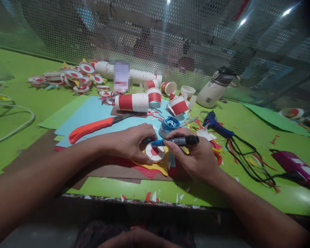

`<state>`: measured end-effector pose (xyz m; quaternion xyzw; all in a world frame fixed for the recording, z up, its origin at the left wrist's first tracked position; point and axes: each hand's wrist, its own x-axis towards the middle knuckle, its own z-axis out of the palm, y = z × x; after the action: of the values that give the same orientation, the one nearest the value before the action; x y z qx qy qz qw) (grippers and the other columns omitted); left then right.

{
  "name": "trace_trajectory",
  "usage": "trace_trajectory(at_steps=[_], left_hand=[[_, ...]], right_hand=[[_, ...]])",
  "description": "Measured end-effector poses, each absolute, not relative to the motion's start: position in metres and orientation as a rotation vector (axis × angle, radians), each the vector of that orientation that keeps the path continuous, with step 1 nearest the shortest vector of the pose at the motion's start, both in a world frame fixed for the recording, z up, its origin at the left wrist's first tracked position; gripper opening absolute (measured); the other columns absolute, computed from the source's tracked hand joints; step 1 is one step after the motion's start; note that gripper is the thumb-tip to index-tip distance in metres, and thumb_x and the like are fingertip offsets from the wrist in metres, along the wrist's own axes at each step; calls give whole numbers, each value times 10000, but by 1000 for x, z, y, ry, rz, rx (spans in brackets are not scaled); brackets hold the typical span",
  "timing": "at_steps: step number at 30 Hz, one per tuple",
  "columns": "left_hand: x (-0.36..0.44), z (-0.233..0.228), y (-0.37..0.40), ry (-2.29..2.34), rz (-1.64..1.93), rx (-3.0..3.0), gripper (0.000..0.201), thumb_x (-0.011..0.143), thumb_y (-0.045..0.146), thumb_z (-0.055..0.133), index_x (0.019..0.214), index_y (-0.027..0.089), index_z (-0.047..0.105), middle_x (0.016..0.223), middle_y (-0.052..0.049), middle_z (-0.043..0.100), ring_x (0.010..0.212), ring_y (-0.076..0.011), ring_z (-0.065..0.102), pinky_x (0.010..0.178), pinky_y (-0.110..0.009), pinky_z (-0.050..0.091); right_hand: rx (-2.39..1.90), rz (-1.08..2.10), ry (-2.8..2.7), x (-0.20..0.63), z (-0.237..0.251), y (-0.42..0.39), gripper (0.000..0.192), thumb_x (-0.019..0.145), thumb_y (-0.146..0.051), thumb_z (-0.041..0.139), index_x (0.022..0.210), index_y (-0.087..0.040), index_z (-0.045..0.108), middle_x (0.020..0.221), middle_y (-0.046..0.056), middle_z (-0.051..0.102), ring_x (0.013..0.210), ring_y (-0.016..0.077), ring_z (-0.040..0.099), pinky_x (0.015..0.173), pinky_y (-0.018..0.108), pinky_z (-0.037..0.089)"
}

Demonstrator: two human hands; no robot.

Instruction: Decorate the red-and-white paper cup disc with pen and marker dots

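Leftmost, an orange handle [90,130] lies near the left hand [133,144], whose curled fingers and thumb hold the disc [157,157] flat between the 2 hands. Over its far edge, the marker [181,140] points left, long axis crosswise, pinched in the right hand [200,158]. Nearer, scraps dot the strip of table [209,199] before its edge. Rightward lies the glue gun [219,127].

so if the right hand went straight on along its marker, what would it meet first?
Probably the white-and-red disc, right at the tip of the marker; whether they touch is unclear. Past that, likely the left hand.
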<state>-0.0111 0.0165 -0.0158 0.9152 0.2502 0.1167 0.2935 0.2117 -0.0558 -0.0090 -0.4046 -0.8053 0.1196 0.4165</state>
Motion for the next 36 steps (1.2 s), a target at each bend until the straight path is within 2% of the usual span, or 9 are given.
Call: trace_trajectory(at_steps=[9, 15, 21, 36], left_hand=[[-9, -12, 15, 703, 289, 2437, 434, 777, 505, 734, 1036, 183, 600, 1013, -50, 560, 922, -226, 520, 786, -338, 429], [-9, -13, 15, 668, 315, 2434, 434, 776, 460, 746, 1079, 181, 610, 1044, -47, 560, 965, -226, 527, 858, -343, 434], [-9, -13, 15, 670, 306, 2434, 433, 768, 451, 745, 1075, 177, 612, 1038, -49, 557, 964, -229, 521, 843, -348, 437], [-9, -12, 15, 672, 308, 2448, 418, 767, 454, 750, 1049, 182, 605, 999, -39, 550, 929, -222, 522, 827, -338, 431]], right_hand=[[-1028, 346, -1784, 213, -11, -60, 38, 930, -259, 693, 935, -227, 674, 863, 28, 744, 766, 196, 725, 706, 343, 575], [-1006, 234, -1868, 212, -10, -57, 41, 933, -227, 676, 893, -215, 670, 781, 10, 728, 693, 163, 696, 677, 300, 560], [-1021, 212, -1900, 212, -12, -56, 63, 937, -243, 674, 907, -187, 680, 799, 33, 735, 707, 164, 701, 683, 292, 556], [-1018, 218, -1913, 212, -13, -55, 49, 936, -250, 671, 904, -212, 676, 794, 15, 746, 679, 162, 697, 655, 292, 567]])
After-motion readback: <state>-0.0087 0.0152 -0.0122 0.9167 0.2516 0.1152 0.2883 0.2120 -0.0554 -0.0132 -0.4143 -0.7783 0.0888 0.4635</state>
